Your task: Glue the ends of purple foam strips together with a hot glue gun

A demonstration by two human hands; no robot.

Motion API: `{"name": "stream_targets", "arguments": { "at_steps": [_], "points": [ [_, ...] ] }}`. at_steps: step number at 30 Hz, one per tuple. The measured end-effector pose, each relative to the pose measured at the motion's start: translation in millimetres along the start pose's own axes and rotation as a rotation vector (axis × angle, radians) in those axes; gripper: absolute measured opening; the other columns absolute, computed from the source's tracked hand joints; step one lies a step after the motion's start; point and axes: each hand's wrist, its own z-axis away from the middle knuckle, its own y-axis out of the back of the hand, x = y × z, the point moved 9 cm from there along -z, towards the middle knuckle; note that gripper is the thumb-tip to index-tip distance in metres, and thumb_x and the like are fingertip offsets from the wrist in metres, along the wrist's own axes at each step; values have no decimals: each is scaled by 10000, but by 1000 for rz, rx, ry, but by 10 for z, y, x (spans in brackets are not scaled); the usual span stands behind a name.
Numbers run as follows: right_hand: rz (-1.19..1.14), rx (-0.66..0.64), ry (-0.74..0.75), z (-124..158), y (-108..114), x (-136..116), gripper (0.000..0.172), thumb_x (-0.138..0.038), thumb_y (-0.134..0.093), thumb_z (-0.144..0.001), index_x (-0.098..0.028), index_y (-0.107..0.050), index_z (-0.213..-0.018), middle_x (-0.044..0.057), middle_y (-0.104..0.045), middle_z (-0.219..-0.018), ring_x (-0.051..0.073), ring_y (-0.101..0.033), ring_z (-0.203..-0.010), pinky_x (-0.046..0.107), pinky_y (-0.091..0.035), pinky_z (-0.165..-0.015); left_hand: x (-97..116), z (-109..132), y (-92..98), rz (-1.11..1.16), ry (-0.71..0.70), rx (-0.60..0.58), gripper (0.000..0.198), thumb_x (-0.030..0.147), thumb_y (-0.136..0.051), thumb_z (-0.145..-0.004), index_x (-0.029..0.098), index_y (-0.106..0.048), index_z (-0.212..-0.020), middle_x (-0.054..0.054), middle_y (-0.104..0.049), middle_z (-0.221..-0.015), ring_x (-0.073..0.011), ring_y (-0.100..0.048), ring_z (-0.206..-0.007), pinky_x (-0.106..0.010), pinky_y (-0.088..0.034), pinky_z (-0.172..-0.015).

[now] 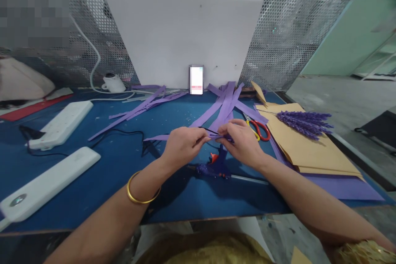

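Both hands meet over the middle of the blue table (123, 173). Between my left hand (185, 143) and my right hand (239, 140) runs a thin purple paper strip (157, 137), its free end stretching out to the left. Fingers of each hand are pinched on it, a short way apart. Just below the hands lies a dark blue glue gun (213, 170) with a clear glue stick out of its back. More purple strips (227, 105) are piled behind the hands. Scissors with red and yellow handles (262, 130) rest beside my right hand.
On the right, dried purple flowers (305, 123) lie on brown paper sheets (312, 152) over purple paper. White power strips (66, 123) and cables lie left. A lit phone (196, 79) leans on a white board (185, 33); purple strips (139, 109) and a white mug (114, 83) stand back left.
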Motion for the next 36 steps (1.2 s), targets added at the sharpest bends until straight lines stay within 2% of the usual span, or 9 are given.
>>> {"name": "stream_targets", "arguments": {
  "at_steps": [5,9,13,19,24,27,33,36],
  "points": [
    [-17,9,10,8,-11,-15,138,-168,-598,-906,-236,-512,-990,13,-750,-858,201,-704,-776,412,-461,-945,-24,0,-35,95,11,1,305,463,-536,-967,243,-742,-920,2,-777,-864,-168,-677,-749,-266,-351,-623],
    [-23,-1,18,7,-24,-36,116,-173,-589,-913,-237,-519,-979,12,-753,-864,196,-701,-765,403,-463,-934,41,15,-59,81,-46,-4,325,422,-519,-975,217,-732,-841,-6,-761,-786,-160,-653,-681,-271,-337,-612],
    [27,14,-32,-25,56,81,126,-157,-598,-900,-238,-532,-970,4,-743,-812,203,-701,-765,406,-464,-932,-64,2,-1,172,41,26,268,398,-560,-954,233,-758,-879,2,-770,-805,-151,-662,-692,-255,-345,-606],
    [103,92,-150,-52,205,367,117,-196,-642,-888,-232,-557,-961,24,-746,-821,224,-703,-809,409,-470,-884,-253,-39,113,136,138,54,224,368,-593,-925,227,-754,-858,-2,-757,-784,-165,-642,-688,-264,-327,-610],
    [111,81,-114,-62,184,353,124,-173,-650,-877,-227,-556,-937,23,-755,-823,219,-708,-814,408,-471,-905,-263,-46,96,90,146,18,233,360,-583,-919,216,-731,-811,-4,-724,-721,-175,-615,-677,-277,-302,-608],
    [140,105,-141,-63,217,401,124,-165,-640,-871,-235,-558,-933,22,-760,-830,221,-711,-810,415,-470,-916,-310,-49,77,115,192,-1,255,394,-578,-919,222,-725,-801,3,-709,-693,-171,-597,-649,-279,-293,-596],
    [168,138,-182,-53,262,501,131,-166,-643,-853,-241,-560,-921,16,-752,-802,222,-707,-806,394,-487,-874,-378,-80,143,72,208,36,258,367,-568,-915,205,-705,-769,-15,-702,-709,-177,-575,-657,-291,-286,-614],
    [189,141,-196,-51,277,524,123,-168,-637,-854,-241,-559,-915,23,-758,-814,228,-705,-808,406,-479,-890,-455,-87,165,111,267,27,251,384,-575,-907,215,-718,-792,-5,-698,-694,-171,-571,-638,-287,-293,-610]
  ]
}}
